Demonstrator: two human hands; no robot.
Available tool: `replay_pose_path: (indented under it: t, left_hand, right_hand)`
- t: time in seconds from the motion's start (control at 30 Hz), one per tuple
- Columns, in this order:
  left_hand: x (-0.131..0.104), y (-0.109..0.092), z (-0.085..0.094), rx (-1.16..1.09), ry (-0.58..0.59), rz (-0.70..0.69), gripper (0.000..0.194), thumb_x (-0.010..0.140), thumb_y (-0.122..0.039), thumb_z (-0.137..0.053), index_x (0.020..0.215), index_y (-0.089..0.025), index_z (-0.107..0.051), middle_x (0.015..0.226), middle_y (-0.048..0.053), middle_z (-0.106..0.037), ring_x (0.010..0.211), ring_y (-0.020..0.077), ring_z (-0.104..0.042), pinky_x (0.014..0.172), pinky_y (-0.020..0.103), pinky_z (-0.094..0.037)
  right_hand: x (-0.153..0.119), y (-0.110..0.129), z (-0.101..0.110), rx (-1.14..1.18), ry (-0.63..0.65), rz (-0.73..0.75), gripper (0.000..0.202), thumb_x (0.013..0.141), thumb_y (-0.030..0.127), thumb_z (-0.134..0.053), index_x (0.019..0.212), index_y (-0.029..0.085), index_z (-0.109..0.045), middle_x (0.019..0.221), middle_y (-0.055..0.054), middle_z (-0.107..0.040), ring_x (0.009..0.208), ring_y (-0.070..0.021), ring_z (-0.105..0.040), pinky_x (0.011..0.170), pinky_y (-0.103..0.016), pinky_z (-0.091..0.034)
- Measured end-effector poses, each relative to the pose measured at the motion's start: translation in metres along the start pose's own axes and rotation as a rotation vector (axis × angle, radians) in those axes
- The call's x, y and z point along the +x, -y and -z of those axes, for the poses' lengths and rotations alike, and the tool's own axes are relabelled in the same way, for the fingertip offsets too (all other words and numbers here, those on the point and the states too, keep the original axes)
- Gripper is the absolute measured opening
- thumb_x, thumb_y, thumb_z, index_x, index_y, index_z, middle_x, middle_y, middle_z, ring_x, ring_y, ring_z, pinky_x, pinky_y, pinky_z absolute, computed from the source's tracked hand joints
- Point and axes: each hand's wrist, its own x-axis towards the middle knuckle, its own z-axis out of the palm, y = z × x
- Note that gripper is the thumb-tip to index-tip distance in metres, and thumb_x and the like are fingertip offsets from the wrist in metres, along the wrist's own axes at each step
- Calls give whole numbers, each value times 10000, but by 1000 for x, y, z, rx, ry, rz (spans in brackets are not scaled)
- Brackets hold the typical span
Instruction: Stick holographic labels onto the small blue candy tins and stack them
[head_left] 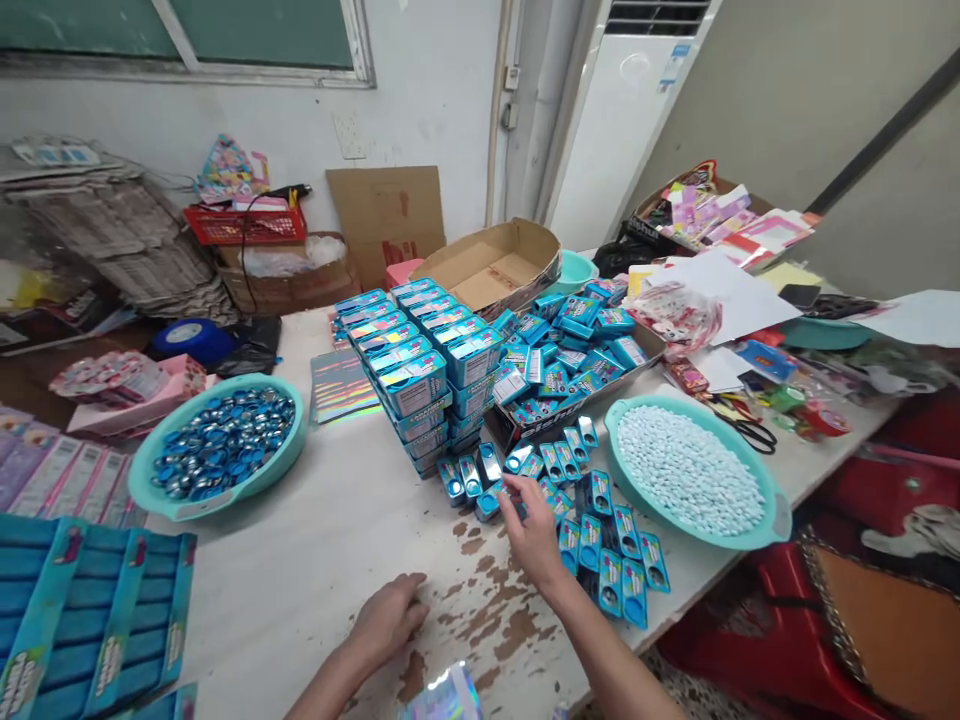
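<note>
My right hand (534, 530) reaches into a group of small blue tins. Its thumb and forefinger close on the end of one blue tin (487, 502), which lies on the table. Around it are more tins with round hollows in them (590, 540), some in rows and some loose. My left hand (386, 618) rests on the table with its fingers loosely bent, apart and holding nothing. Beyond the right hand stands a tall block of stacked blue packs (412, 385). A box of jumbled blue tins (566, 345) sits behind the group.
At right is a green basin of pale small candies (690, 465); at left, a basin of shiny blue caps (225, 440). Blue display boxes (90, 610) fill the left front. Holographic sheets (341, 385) lie behind, and a shiny film (446, 695) is at the near edge. Scissors (750, 432) lie far right.
</note>
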Motion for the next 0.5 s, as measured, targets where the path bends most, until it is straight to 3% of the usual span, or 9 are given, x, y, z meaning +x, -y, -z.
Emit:
replay_pose_path:
  t: [0.07,0.17,0.23,0.3,0.4,0.5]
  left_hand:
    - [-19,13,-15,-66,18,-5,450,790,-318,-437,1216,-203,-530,1170,64,-613,1054,222,-564,896,301,-409]
    - [-55,34,-39,-176,-26,22,421,781,-333,-468,1183,-242,-551,1150,37,-623,1045,213,-567,893,286,-406]
    - [-83,46,-54,-202,-53,128,418,762,-339,-495,1158,-228,-572,1126,56,-633,1040,241,-567,890,314,-408]
    - [-111,55,-67,-223,-59,237,420,740,-337,-523,1135,-209,-589,1091,80,-644,1017,266,-573,873,342,-416]
    - [-150,62,-87,-292,-143,309,406,737,-323,-536,1119,-201,-598,1092,95,-638,1031,275,-555,881,362,-411]
    - [-179,62,-111,-326,-391,355,377,775,-302,-505,1129,-208,-592,1173,90,-598,1103,271,-499,947,389,-364]
  right_hand:
    - [-23,-1,-19,10,183,9,227,860,319,-496,1029,208,-599,965,-75,-632,899,-198,-592,791,-324,-482]
    - [-83,-1,-46,-38,638,-38,268,744,344,-625,991,241,-642,960,-60,-663,909,-229,-613,777,-321,-480]
    - [-119,1,-59,-175,934,-72,380,586,355,-739,942,243,-671,950,-71,-677,899,-276,-618,766,-350,-468]
    - [-143,5,-66,-312,1147,-53,344,523,324,-753,848,232,-687,889,-75,-693,862,-300,-624,745,-360,-450]
    - [-161,11,-74,-348,1322,15,77,626,268,-622,681,232,-661,740,-40,-696,762,-254,-638,678,-306,-434]
    - [-172,5,-78,-287,1376,40,166,707,329,-517,625,244,-634,650,-19,-681,671,-220,-635,620,-284,-445]
